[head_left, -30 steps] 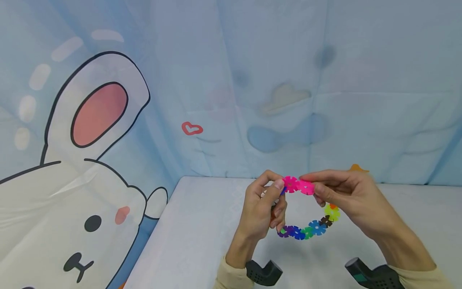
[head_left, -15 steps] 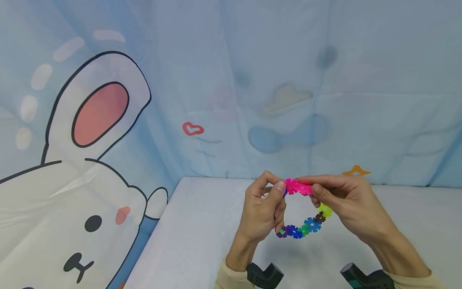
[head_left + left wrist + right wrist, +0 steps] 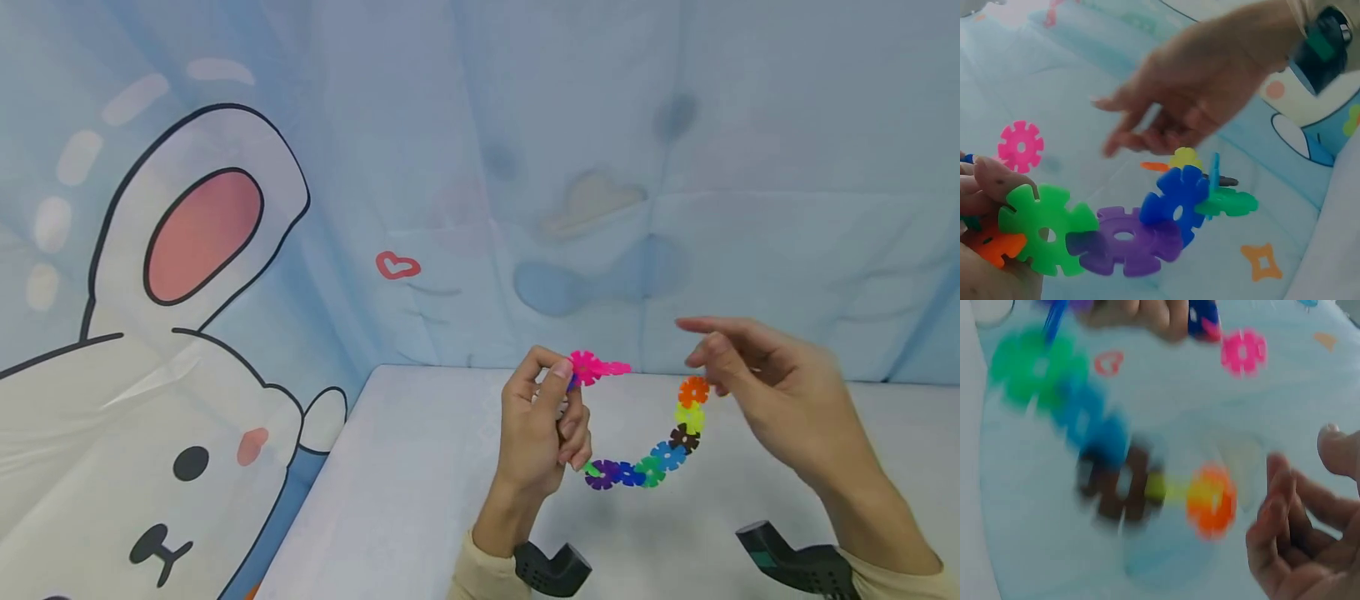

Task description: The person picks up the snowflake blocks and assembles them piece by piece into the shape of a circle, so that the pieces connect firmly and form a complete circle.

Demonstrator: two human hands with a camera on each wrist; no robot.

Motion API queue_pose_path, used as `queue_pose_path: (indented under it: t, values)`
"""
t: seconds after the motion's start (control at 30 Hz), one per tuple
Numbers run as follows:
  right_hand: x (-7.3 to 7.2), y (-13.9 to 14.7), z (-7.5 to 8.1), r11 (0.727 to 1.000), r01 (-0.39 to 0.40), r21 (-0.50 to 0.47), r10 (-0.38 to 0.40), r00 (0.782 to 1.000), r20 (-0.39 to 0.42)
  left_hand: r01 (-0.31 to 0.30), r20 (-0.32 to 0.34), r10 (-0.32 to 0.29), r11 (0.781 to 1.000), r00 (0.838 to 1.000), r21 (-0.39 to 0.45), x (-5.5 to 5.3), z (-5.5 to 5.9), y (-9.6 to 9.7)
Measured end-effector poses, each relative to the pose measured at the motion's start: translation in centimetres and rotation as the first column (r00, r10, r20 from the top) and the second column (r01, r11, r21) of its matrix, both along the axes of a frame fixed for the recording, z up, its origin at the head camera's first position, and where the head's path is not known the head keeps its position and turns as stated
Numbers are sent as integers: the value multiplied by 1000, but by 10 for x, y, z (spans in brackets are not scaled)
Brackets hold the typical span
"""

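My left hand [image 3: 542,429] grips a curved chain of plastic snowflake discs, thumb and fingertips pinching it near two pink discs [image 3: 587,367] at its upper end. From below this hand the chain swings right through a light green disc [image 3: 1047,230], a purple disc [image 3: 1125,240], blue, green and brown ones, up to a yellow disc [image 3: 690,417] and an orange disc [image 3: 693,391] at the free end. A gap lies between the orange and pink ends. My right hand [image 3: 783,400] is just right of the orange disc, fingers loosely bent, holding nothing.
Beneath the hands spreads a white table [image 3: 420,500]. Behind it hangs a light blue printed curtain [image 3: 480,167], with a large cartoon rabbit [image 3: 202,433] on the left. Each wrist wears a black camera mount [image 3: 555,571].
My right hand has let go of the pink discs and moved right and up. The ring of discs has opened out, its orange end now showing, and the left hand keeps its hold.
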State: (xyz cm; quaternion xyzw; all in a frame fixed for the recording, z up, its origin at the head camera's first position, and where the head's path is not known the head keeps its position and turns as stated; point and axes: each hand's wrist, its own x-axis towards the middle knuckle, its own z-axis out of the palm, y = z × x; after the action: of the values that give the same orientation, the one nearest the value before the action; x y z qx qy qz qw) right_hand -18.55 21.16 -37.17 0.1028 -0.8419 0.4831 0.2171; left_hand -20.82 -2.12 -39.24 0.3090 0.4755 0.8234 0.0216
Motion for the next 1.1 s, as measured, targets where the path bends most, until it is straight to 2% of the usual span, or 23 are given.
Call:
queue_pose_path:
  t: [0.07, 0.13, 0.23, 0.33, 0.37, 0.43, 0.63, 0.77, 0.9, 1.03, 1.1]
  values:
    - [-4, 11, -1, 999, 43, 27, -44, 998, 43, -11, 50, 9, 999, 999, 54, 0, 1, -2]
    - [-7, 21, -3, 998, -10, 58, 2, 992, 130, -24, 84, 16, 996, 996, 90, 0, 2, -4]
    - [-11, 26, -7, 979, -196, 57, 172, 944, 282, -32, 105, 20, 993, 994, 117, 0, 4, -6]
    - [-12, 21, -8, 944, -330, -11, 314, 887, 338, -39, 106, 26, 991, 994, 128, 1, 6, -7]
    - [-12, 18, -8, 936, -349, -31, 339, 879, 337, -44, 107, 30, 991, 994, 126, 1, 6, -7]
    - [-9, 13, -7, 930, -362, -71, 365, 875, 319, -58, 105, 46, 992, 993, 111, 3, 8, -8]
    - [5, -1, 2, 939, -316, -133, 340, 910, 238, -110, 75, 109, 994, 991, 6, 10, 15, -12]
    - [14, -9, 7, 926, -344, -156, 367, 917, 155, -128, -8, 128, 991, 992, -49, 15, 19, -13]
    - [19, -15, 9, 913, -363, -189, 386, 916, 107, -158, -104, 150, 985, 983, -74, 19, 23, -13]
    - [22, -19, 8, 877, -392, -277, 424, 903, 63, -175, -166, 162, 982, 973, -68, 21, 24, -13]
    - [23, -21, 7, 848, -419, -325, 452, 891, 32, -179, -192, 164, 982, 968, -62, 22, 24, -13]
